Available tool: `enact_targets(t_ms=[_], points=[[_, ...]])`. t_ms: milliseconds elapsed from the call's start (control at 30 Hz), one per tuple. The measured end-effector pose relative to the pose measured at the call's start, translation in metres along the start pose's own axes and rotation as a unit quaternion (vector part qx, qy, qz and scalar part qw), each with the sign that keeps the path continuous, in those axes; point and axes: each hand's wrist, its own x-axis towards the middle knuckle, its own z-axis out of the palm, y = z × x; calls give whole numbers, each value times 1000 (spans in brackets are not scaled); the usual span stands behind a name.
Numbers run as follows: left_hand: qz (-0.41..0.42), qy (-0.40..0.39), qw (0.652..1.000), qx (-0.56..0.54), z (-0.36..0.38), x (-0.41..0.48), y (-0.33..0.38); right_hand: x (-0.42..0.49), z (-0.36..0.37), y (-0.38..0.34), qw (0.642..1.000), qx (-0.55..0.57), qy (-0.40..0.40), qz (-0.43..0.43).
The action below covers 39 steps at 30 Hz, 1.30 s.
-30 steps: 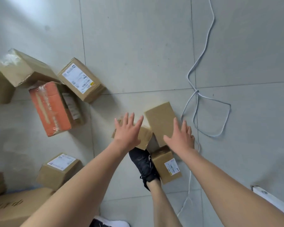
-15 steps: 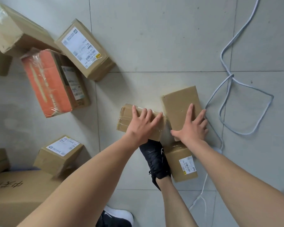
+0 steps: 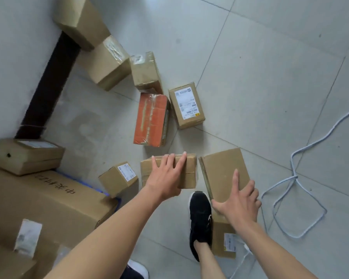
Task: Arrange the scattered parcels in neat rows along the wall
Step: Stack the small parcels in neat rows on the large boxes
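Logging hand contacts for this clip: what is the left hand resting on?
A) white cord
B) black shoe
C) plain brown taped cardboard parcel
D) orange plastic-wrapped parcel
C: the left hand lies spread on the plain brown taped cardboard parcel; the right hand grips the flat brown cardboard parcel.

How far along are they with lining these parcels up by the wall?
Barely begun. Three parcels sit in a ragged line near the wall. The left hand rests on a taped parcel; the right hand grips a plain parcel. Left to move: the orange parcel, labelled parcel and small parcel.
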Motion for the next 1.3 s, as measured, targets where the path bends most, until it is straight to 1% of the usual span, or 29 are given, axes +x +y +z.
enact_targets(t_ms=[133,267,367,467,600,667,733,800,867,900,933,967,1000,1033,1100,1133,1167,1200,1233,1300], points=[[-66,50,996,-17,-48,-53,-85,-41,-44,-89,998,11,27,-61],[-139,88,986,-28,-67,-130,-176,-91,-68,-192,989,24,47,-140],[-197,100,974,-49,-61,-199,-241,-138,-68,-266,978,17,64,-199],[-256,117,957,-69,-42,-267,-296,-187,-55,-334,967,7,61,-248],[-337,148,917,-153,0,-352,-355,-247,-21,-405,957,21,30,-287],[-385,172,885,-199,25,-387,-384,-273,-2,-430,954,8,27,-298],[-437,210,831,-272,47,-413,-412,-294,18,-448,950,-10,28,-310],[-480,260,755,-364,67,-428,-438,-311,38,-459,944,-46,30,-327],[-504,302,672,-452,81,-436,-462,-325,58,-466,934,-88,24,-346],[-506,312,635,-493,87,-439,-473,-330,68,-467,929,-107,21,-354],[-503,315,609,-527,94,-441,-483,-336,77,-468,924,-126,21,-360],[-496,312,594,-551,101,-443,-491,-342,86,-469,919,-143,23,-368],[-489,308,589,-566,107,-444,-497,-348,94,-472,914,-153,24,-376],[-480,312,582,-577,114,-446,-502,-353,102,-475,910,-157,22,-383],[-483,328,558,-590,124,-449,-508,-363,116,-483,905,-155,16,-396],[-503,323,553,-581,126,-451,-510,-369,122,-489,902,-156,14,-402],[-533,303,566,-551,129,-454,-512,-374,129,-494,899,-161,14,-407],[-564,275,600,-496,133,-457,-515,-380,136,-499,895,-169,17,-412],[-581,248,643,-433,138,-461,-518,-386,142,-504,891,-176,21,-418],[-566,226,722,-328,145,-467,-520,-395,153,-511,887,-185,26,-423]])
